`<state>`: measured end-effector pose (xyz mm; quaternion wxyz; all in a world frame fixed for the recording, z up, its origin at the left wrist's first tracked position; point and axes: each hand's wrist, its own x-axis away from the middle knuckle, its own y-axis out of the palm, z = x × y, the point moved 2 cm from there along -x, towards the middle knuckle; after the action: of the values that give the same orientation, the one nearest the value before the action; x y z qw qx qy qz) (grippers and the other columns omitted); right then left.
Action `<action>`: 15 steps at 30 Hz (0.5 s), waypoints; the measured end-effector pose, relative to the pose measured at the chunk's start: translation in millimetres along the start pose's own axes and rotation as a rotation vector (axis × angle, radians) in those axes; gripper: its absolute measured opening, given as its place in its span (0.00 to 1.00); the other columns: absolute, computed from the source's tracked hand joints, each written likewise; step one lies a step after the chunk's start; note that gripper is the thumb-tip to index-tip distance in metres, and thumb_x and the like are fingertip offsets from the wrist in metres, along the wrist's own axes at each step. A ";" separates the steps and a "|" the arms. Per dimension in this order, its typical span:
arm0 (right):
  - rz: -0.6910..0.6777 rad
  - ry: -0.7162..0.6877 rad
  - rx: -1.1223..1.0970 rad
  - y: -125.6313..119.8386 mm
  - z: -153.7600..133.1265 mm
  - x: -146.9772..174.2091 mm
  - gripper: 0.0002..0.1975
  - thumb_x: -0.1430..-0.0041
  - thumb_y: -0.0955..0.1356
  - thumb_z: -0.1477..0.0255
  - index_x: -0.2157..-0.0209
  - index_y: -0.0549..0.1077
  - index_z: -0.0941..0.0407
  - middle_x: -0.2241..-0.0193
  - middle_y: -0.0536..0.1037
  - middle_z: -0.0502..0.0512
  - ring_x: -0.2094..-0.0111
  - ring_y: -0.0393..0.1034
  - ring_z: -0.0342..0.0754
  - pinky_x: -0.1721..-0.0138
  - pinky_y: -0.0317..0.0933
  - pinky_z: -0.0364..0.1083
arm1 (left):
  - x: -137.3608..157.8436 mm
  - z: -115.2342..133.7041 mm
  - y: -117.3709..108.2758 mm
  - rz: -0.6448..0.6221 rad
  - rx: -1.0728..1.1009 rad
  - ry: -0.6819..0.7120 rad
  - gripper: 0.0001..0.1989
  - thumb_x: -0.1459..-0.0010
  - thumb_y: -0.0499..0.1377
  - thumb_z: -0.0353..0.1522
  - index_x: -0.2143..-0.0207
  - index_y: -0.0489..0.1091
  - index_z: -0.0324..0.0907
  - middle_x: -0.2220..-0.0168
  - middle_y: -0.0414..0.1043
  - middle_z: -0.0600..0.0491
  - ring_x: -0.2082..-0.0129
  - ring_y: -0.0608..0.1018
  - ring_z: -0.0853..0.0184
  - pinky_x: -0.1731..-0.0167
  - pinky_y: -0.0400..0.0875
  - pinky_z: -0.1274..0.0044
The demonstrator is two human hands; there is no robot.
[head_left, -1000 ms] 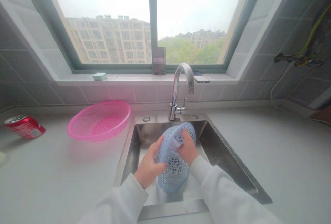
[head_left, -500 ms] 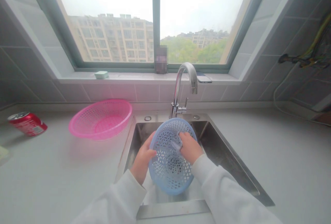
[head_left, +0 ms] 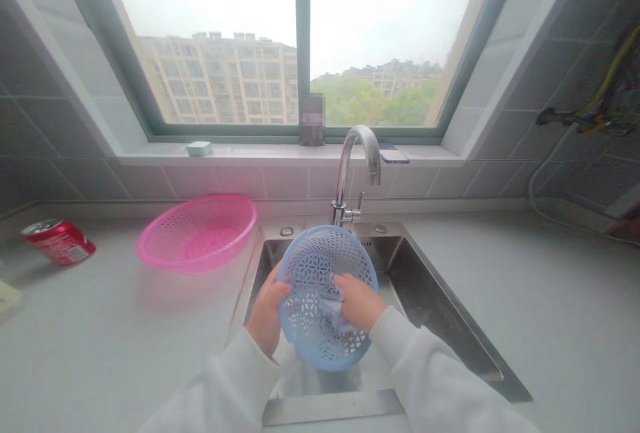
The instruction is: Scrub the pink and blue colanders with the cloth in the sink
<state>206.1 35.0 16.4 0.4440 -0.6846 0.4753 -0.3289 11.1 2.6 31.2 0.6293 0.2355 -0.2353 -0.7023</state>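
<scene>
A blue plastic colander (head_left: 315,269) is tilted toward me above the sink (head_left: 440,326). My left hand (head_left: 267,309) grips its left rim, thumb on the inner side and the other fingers hidden behind. Inside the colander, my right hand (head_left: 357,301) is closed on a crumpled whitish cloth (head_left: 331,303), pressed against the perforated inner surface near the middle. Part of the cloth hangs below the fingers toward the colander's bottom.
Behind the colander rises a chrome faucet (head_left: 360,146). A pink colander (head_left: 200,236) and a red can (head_left: 63,243) lying on its side are on the left counter (head_left: 100,353). The windowsill holds a phone (head_left: 394,153) and a pale green block (head_left: 199,148).
My right hand has moved the cloth down and left across the inside of the colander. The colander has shifted slightly left with my left hand still on its rim.
</scene>
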 end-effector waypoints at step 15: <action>-0.072 -0.265 -0.363 -1.5 -36.9 11.0 0.14 0.44 0.71 0.77 0.55 0.78 0.53 0.56 0.79 0.57 0.54 0.75 0.54 0.48 0.68 0.51 | -1.2 -8.7 9.3 -0.045 -0.083 0.023 0.36 0.53 0.67 0.34 0.39 0.73 0.42 0.45 0.81 0.44 0.41 0.78 0.44 0.38 0.70 0.57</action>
<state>178.1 13.9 32.4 0.3604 -0.8070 0.4395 -0.1606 23.8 2.6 30.3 0.6251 0.2225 -0.1934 -0.7228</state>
